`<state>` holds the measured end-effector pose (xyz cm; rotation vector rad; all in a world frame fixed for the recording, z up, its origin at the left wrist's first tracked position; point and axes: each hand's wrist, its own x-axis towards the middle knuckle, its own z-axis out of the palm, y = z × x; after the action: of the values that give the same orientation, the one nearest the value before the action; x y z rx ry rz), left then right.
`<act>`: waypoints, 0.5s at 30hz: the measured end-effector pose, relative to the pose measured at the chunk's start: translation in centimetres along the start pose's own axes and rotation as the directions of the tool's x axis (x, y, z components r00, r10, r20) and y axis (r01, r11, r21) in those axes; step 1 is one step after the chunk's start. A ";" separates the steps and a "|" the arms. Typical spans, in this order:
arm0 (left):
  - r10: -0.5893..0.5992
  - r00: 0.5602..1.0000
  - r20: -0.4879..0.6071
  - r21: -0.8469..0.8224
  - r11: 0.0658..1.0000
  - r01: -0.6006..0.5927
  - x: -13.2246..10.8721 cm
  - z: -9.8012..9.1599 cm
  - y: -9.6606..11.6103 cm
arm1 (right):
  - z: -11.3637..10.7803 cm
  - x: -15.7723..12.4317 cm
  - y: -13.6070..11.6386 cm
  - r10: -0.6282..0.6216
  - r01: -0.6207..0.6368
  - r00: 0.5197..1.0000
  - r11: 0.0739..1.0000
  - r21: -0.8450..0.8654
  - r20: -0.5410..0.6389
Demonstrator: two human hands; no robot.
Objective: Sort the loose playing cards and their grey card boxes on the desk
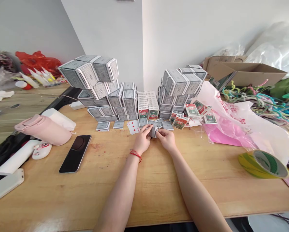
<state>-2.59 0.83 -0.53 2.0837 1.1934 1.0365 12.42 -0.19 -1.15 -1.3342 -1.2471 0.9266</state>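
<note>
- Card pack [153,132]: grey patterned back showing, held between my two grips; whether it rests on the tabletop [156,180], cannot tell.
- Long axis: seems to run away from me, across the line joining my grips; fingers cover part, so unsure.
- Left grip [143,136]: closed on the pack's left side. Right grip [166,138]: closed on its right side. Neither nearer; both touch.
- Just beyond left grip, leftward: face-up diamond cards [134,126].
- Further beyond both grips: boxed decks [153,112] in two columns, between grey-backed stacks [174,83].
</note>
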 end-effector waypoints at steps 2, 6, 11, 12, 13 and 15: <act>0.002 1.000 -0.004 0.001 1.000 -0.002 0.0 0.0 0.0 | 0.1 -0.1 -0.1 0.003 -0.004 1.000 1.000 -0.015 -0.013; 0.014 1.000 -0.007 0.006 1.000 -0.014 0.0 -0.1 0.2 | 0.2 -0.2 -0.4 -0.015 0.013 0.999 0.998 -0.064 -0.037; 0.036 0.999 -0.001 0.018 0.999 -0.036 0.0 0.0 0.4 | 0.1 -0.3 -0.7 -0.040 0.023 0.994 0.986 -0.163 -0.101; 0.033 0.999 -0.004 0.021 0.999 -0.033 0.0 0.0 0.5 | 0.1 -0.3 -0.7 -0.044 0.026 0.993 0.986 -0.165 -0.108; 0.027 1.000 -0.008 0.024 0.999 -0.027 0.0 0.0 0.5 | 0.1 -0.3 -0.6 -0.047 0.029 0.993 0.987 -0.158 -0.107; 0.016 1.000 -0.018 0.031 0.999 -0.016 -0.1 0.0 0.5 | 0.2 -0.2 -0.3 -0.045 0.033 0.995 0.992 -0.124 -0.091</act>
<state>-2.32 0.52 -0.18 2.1149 1.2106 1.0528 12.17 -0.36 -0.89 -1.4278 -1.2699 0.7612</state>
